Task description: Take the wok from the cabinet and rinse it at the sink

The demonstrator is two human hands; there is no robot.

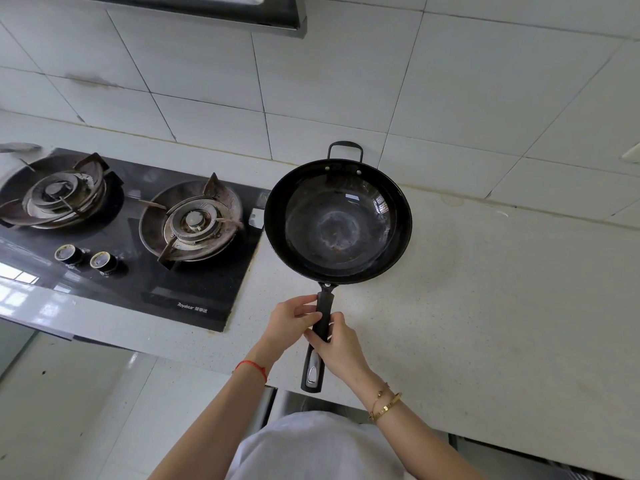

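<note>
A black wok (337,221) with a small loop handle at its far rim is held level over the pale countertop (485,306), just right of the stove. Its long black handle points toward me. My left hand (292,322) grips the handle from the left, close to the bowl. My right hand (337,344) wraps the handle from the right, slightly lower. The inside of the wok looks bare, with a dull whitish patch at the centre. No sink or cabinet interior shows in the head view.
A black glass two-burner gas stove (121,237) with two knobs is set into the counter on the left. White wall tiles (346,81) rise behind, a range hood (242,12) hangs at the top left. A metal edge (277,403) shows below the counter front.
</note>
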